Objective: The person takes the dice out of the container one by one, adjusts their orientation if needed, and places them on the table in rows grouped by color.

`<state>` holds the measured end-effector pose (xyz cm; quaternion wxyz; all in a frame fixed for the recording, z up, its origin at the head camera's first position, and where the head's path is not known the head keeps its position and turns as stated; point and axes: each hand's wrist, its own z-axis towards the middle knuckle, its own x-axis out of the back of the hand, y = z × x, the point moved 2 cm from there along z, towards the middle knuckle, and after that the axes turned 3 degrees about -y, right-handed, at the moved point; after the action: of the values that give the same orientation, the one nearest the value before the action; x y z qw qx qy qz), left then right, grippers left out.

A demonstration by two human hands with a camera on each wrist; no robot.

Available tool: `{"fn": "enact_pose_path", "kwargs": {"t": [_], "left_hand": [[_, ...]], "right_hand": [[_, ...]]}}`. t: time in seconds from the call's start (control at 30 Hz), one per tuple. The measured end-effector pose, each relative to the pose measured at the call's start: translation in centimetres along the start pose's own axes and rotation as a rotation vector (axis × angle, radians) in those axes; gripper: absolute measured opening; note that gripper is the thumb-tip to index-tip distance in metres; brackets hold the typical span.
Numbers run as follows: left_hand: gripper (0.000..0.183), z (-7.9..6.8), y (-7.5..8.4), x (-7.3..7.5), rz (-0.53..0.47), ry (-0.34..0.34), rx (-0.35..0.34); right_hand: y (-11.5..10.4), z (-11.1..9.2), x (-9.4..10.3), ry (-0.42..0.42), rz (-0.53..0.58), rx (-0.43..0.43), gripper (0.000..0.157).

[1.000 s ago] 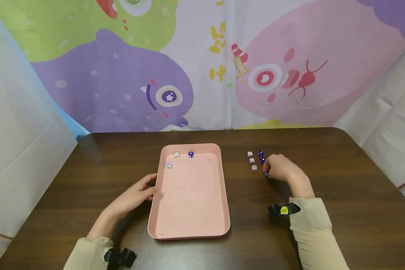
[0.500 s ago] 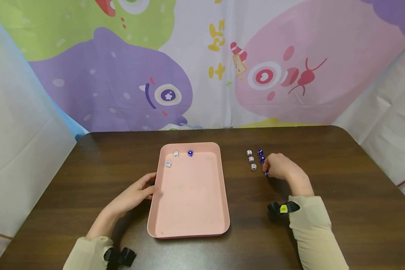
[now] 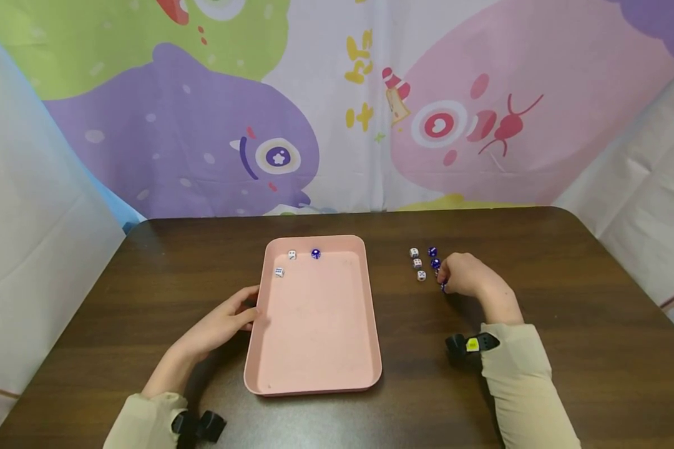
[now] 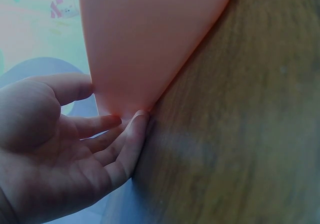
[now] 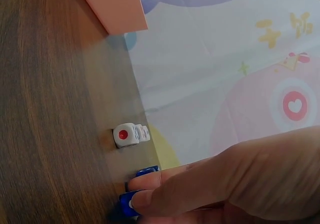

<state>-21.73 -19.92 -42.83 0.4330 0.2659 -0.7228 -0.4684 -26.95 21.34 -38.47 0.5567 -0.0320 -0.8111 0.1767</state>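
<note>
My left hand (image 3: 220, 323) rests at the left side of a pink rectangular tray (image 3: 314, 324). In the left wrist view, its fingertips (image 4: 140, 116) touch the tray's outer wall (image 4: 145, 44). Inside the tray, near its far left corner, lie two white dice, a far one (image 3: 292, 254) and a nearer one (image 3: 279, 272), beside one blue die (image 3: 316, 254). To the right of the tray, my right hand (image 3: 472, 277) pinches a blue die (image 5: 129, 204) between thumb and finger, low at the table. The fingers partly hide that die and its neighbours.
Left of my right hand stands a short column of white dice (image 3: 417, 264). Beside it, more blue dice (image 3: 432, 252) form a second column. The brown table (image 3: 174, 268) ends at a cartoon-printed cloth (image 3: 202, 137); pale cloth hangs at both sides.
The head view has shifted slightly, so everything sits a little higher in it. Both hands, the tray and the dice keep their places.
</note>
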Motion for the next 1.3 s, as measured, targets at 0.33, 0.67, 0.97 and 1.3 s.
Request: {"fn": "enact_pose_path", "kwargs": {"t": [0.33, 0.67, 0.97, 1.3], "left_hand": [[0.051, 0.01, 0.14, -0.02, -0.003, -0.004, -0.003], [0.052, -0.01, 0.04, 0.00, 0.001, -0.005, -0.006], [0.052, 0.02, 0.03, -0.01, -0.004, -0.007, -0.002], [0.051, 0.04, 0.07, -0.04, -0.010, -0.003, 0.002]], "right_hand": [[-0.06, 0.01, -0.04, -0.002, 0.005, 0.018, 0.014], [-0.20, 0.23, -0.36, 0.053, -0.059, 0.094, 0.023], [-0.22, 0.28, -0.42, 0.047, -0.048, 0.081, 0.026], [-0.37, 0.06, -0.13, 0.014, -0.030, 0.080, 0.018]]}}
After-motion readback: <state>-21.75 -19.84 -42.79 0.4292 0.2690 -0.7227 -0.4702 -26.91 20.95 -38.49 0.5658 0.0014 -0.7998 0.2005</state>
